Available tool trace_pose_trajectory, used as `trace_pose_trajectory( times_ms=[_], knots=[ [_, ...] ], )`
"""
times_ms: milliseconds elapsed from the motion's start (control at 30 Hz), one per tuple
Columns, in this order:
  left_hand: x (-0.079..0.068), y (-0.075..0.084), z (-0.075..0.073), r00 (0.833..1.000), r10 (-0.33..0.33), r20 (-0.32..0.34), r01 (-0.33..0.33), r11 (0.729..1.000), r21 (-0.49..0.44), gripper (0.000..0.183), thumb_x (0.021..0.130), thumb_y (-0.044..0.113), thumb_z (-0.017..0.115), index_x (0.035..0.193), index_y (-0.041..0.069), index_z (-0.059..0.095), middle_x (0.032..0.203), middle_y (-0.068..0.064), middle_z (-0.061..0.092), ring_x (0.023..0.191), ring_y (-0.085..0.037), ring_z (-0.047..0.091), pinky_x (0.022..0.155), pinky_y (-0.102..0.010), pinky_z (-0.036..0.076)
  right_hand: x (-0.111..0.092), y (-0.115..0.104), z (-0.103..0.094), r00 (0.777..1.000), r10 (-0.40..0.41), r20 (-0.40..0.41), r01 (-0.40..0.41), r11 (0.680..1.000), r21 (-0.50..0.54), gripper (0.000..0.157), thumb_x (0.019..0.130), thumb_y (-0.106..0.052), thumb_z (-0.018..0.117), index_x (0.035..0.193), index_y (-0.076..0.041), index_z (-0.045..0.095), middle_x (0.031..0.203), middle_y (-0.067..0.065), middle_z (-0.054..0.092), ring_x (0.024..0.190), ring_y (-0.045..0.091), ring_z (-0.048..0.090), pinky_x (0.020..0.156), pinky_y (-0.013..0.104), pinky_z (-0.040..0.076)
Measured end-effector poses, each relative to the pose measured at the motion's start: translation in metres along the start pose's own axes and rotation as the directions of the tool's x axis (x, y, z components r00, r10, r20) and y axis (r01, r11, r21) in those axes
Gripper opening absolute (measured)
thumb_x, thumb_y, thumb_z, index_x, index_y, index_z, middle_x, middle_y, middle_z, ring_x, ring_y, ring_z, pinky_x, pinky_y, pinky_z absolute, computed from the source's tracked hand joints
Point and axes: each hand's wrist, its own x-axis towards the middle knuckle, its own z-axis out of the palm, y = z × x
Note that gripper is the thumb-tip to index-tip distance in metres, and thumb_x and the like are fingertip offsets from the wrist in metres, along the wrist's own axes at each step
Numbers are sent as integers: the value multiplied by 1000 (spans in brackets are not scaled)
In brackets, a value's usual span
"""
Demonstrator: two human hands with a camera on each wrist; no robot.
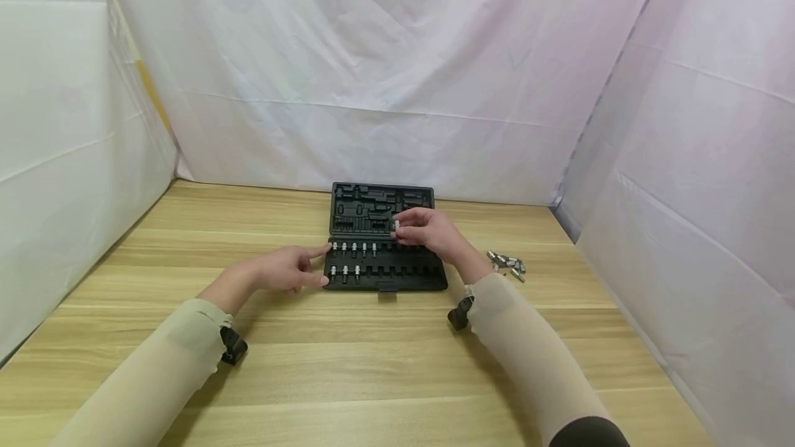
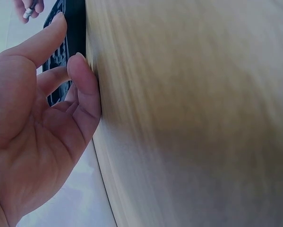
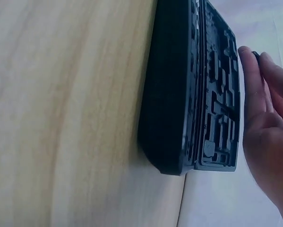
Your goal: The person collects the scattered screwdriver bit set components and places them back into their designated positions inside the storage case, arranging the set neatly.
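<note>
Filling a black case (image 1: 416,283) with metal sockets (image 1: 355,250) looks to be the step in hand, well short of done. Creased, matte white sheets (image 1: 385,40) wall in a pale tabletop (image 1: 348,364) streaked with wood grain. Near the back sheet lies the case, probably moulded plastic: its lid (image 1: 349,210) is sunk with odd-shaped recesses, its base lined with two rows of notches. The left hand (image 1: 286,270) meets the base's left edge, forefinger and thumb spread wide and touching it, the other fingers loosely bent and holding nothing; it seems to steady the case. The right hand (image 1: 431,230) hovers over the case, thumb and fingertips closed in a pinch. To the right, loose metal pieces (image 1: 517,274) lie jumbled on the table. In the base sit eight shiny, stubby sockets, five in the rear row and three in front, all towards the left; the right hand partly hides the rear row. Smallest is the silvery piece (image 1: 397,225) in that pinch. The next move probably calls for aligning it with a free notch and pressing it home.
</note>
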Motion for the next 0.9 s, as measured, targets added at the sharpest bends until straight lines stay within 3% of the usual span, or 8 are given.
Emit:
trace_pose_trajectory(
  times_ms=[200,567,700,900],
  knots=[
    [0,0,0,1000,-3,5,3,1000,-2,89,105,36,75,176,16,24,93,-9,58,77,-20,61,71,-34,58,4,2,2,999,-23,-25,18,981,-195,35,104,-21,79,136,-10,75,126,12,78,106,25,78,98,45,65],
    [2,-1,1,1000,-1,2,1,1000,1,89,105,37,76,176,17,25,94,-10,60,77,-20,62,72,-36,59,16,9,9,999,-9,39,17,978,-206,24,102,-12,80,124,-5,77,115,13,77,99,22,78,88,38,68],
    [1,-1,1,1000,-4,3,4,1000,-2,90,105,37,75,176,17,24,94,-10,59,77,-20,61,72,-35,59,19,8,13,999,-5,47,19,948,-318,20,101,-17,82,119,-10,80,114,8,79,95,20,74,83,37,65],
    [0,1,0,1000,-13,0,13,1000,0,89,105,37,76,176,17,25,93,-9,59,76,-19,61,71,-35,57,23,8,18,999,-19,48,39,892,-450,20,101,-24,83,119,-15,83,114,4,81,106,21,73,97,42,61]
  ],
)
